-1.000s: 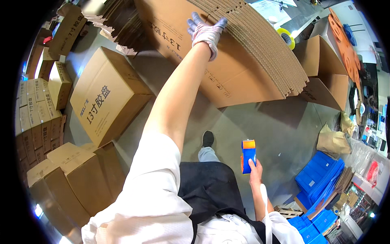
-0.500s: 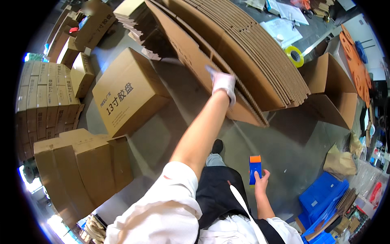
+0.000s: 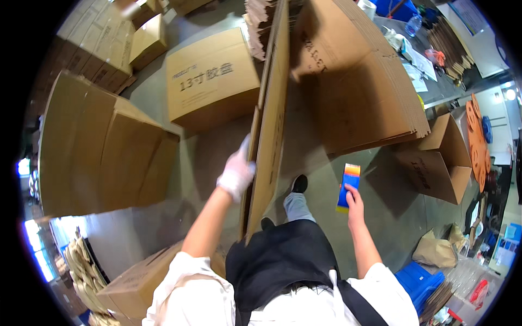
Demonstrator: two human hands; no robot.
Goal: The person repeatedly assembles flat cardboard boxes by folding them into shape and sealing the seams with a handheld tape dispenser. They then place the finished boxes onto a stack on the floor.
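My left hand point(image 3: 237, 171), in a pale glove, grips a flattened cardboard box point(image 3: 271, 136) from its left side. The box stands nearly on edge, upright in front of me, its lower end close to my apron. Some of the fingers are hidden against the cardboard. Off to the right, my bare right hand point(image 3: 354, 205) is closed round a narrow blue block with an orange end point(image 3: 350, 179) and a yellow lower edge. Beyond and to the right of the held box leans a stack of flattened cardboard boxes point(image 3: 359, 92).
A closed carton point(image 3: 212, 81) sits on the floor ahead left, with a large brown carton point(image 3: 103, 152) nearer. An open carton point(image 3: 440, 163) stands at right, below a cluttered grey table point(image 3: 446, 89). Blue plastic bins point(image 3: 416, 285) lie lower right.
The flattened box has come away from the stack, swinging left and toward me with my left hand. My right hand has risen with the blue block. The view has turned.
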